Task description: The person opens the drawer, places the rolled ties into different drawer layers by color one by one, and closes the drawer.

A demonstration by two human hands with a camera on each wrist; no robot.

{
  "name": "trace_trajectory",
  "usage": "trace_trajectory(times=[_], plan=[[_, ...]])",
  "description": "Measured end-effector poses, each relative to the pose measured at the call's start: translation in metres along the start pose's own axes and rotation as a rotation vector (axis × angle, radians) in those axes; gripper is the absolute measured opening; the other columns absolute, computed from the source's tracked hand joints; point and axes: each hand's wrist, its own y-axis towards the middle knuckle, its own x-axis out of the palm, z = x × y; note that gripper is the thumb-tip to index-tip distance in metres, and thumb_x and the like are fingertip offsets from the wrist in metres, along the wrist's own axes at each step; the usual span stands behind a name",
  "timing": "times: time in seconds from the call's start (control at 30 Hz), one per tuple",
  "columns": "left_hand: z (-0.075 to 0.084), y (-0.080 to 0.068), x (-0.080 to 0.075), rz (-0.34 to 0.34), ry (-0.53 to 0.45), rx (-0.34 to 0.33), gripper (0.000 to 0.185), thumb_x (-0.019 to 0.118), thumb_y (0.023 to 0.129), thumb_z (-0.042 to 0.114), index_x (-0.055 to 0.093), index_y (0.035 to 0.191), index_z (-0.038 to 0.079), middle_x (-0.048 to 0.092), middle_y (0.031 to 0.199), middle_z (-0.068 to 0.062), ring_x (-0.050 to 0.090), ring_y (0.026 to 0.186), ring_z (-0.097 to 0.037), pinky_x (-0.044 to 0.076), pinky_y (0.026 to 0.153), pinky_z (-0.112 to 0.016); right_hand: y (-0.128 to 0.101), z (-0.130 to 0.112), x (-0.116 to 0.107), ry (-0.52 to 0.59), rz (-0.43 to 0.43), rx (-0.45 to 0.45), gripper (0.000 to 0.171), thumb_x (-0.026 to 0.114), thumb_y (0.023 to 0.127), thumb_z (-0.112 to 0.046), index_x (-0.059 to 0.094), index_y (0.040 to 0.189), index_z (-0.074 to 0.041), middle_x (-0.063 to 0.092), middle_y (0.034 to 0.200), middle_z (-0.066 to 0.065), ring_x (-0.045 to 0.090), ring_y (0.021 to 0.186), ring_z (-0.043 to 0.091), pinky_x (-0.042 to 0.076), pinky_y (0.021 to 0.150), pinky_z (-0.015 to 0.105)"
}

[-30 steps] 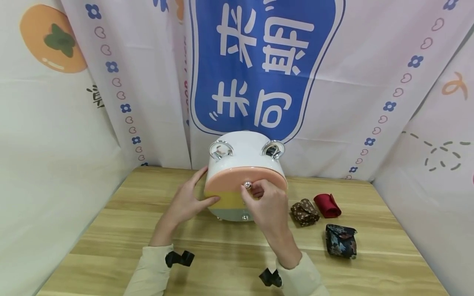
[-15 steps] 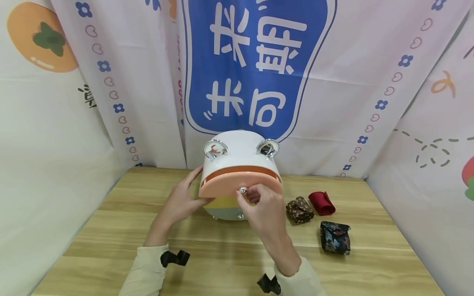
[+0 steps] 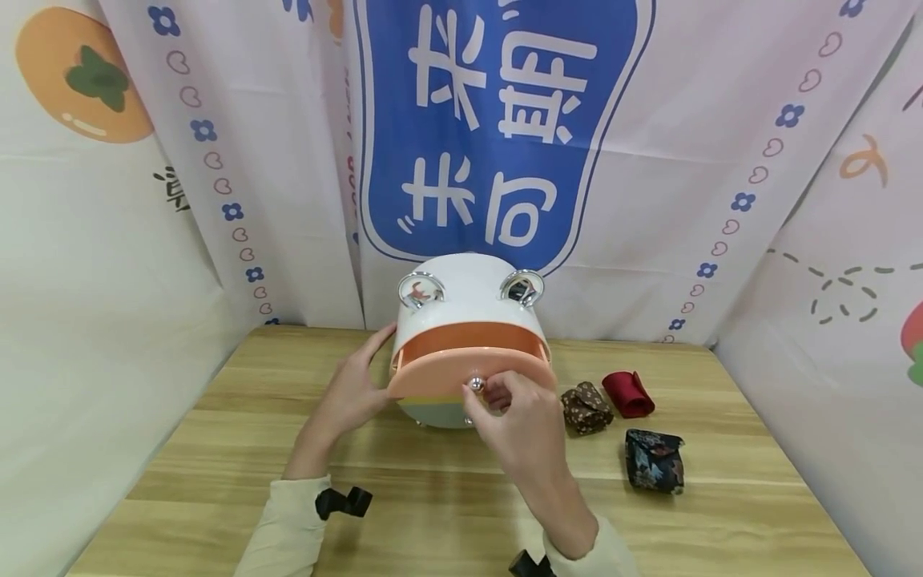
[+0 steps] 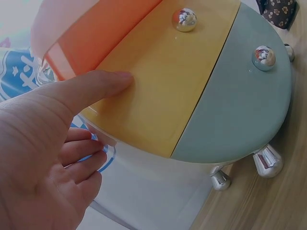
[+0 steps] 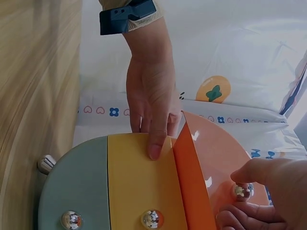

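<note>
A small rounded cabinet (image 3: 469, 280) with a white top stands on the table, two mirrored discs raised on it like eyes. Its pink top drawer (image 3: 425, 375) is partly out, showing an orange inside. My right hand (image 3: 525, 425) pinches that drawer's silver knob (image 5: 243, 190) between thumb and fingers. The left hand (image 3: 349, 405) lies against the cabinet's left side; its straight thumb presses the front of the yellow middle drawer (image 4: 153, 91), while the other fingers reach along the side. Below it sits the closed grey-green drawer (image 4: 230, 100), also with a silver knob.
Right of the cabinet lie three folded cloth bundles: a brown patterned one (image 3: 586, 409), a red one (image 3: 629, 394) and a dark floral one (image 3: 654, 462). Behind the wooden table (image 3: 433, 513) hangs a printed curtain (image 3: 649, 224).
The pink drawer has come out toward me from its closed position, drawn by my right hand on the knob. My left hand stays at the cabinet's side. The view has shifted slightly.
</note>
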Motion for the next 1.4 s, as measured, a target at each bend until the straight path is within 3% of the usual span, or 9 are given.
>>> trace_trajectory(times=[0.23, 0.47, 0.73, 1.17, 1.4], plan=[[0.0, 0.0, 0.0, -0.012, -0.006, -0.027, 0.105, 0.092, 0.081, 0.03, 0.032, 0.167, 0.022, 0.04, 0.168, -0.018, 0.041, 0.152, -0.048, 0.037, 0.121, -0.071, -0.006, -0.004, -0.006, -0.017, 0.0, -0.024, 0.024, 0.09, 0.081, -0.026, 0.071, 0.076, -0.013, 0.074, 0.069, -0.004, 0.069, 0.06, 0.003, 0.058, 0.058, 0.019], [0.001, 0.0, 0.0, -0.016, -0.01, -0.019, 0.108, 0.094, 0.079, 0.035, 0.033, 0.167, 0.021, 0.041, 0.168, -0.018, 0.05, 0.145, -0.048, 0.037, 0.122, -0.07, -0.009, -0.009, -0.013, -0.045, -0.014, -0.024, 0.024, 0.091, 0.08, -0.027, 0.072, 0.074, -0.014, 0.073, 0.069, -0.006, 0.067, 0.06, 0.001, 0.056, 0.058, 0.017], [0.002, -0.001, 0.0, -0.017, -0.017, -0.043, 0.104, 0.091, 0.081, 0.034, 0.032, 0.167, 0.025, 0.041, 0.169, -0.016, 0.039, 0.154, -0.045, 0.036, 0.122, -0.071, -0.011, -0.02, -0.026, -0.098, -0.1, 0.008, 0.025, 0.092, 0.079, -0.03, 0.073, 0.073, -0.016, 0.073, 0.069, -0.008, 0.065, 0.06, -0.001, 0.056, 0.059, 0.018], [0.001, -0.001, 0.0, -0.013, -0.008, -0.058, 0.1, 0.088, 0.084, 0.032, 0.033, 0.167, 0.027, 0.041, 0.168, -0.016, 0.039, 0.154, -0.045, 0.038, 0.12, -0.072, -0.012, -0.033, -0.041, -0.117, -0.206, 0.051, 0.024, 0.091, 0.082, -0.033, 0.075, 0.071, -0.019, 0.073, 0.067, -0.011, 0.066, 0.061, -0.004, 0.057, 0.065, 0.022], [0.0, 0.0, -0.001, -0.011, -0.006, -0.047, 0.1, 0.088, 0.083, 0.03, 0.033, 0.167, 0.026, 0.043, 0.167, -0.016, 0.041, 0.152, -0.046, 0.04, 0.12, -0.07, -0.012, -0.032, -0.045, -0.097, -0.282, 0.081, 0.022, 0.092, 0.081, -0.031, 0.076, 0.072, -0.02, 0.073, 0.069, -0.012, 0.065, 0.062, -0.005, 0.056, 0.063, 0.016]])
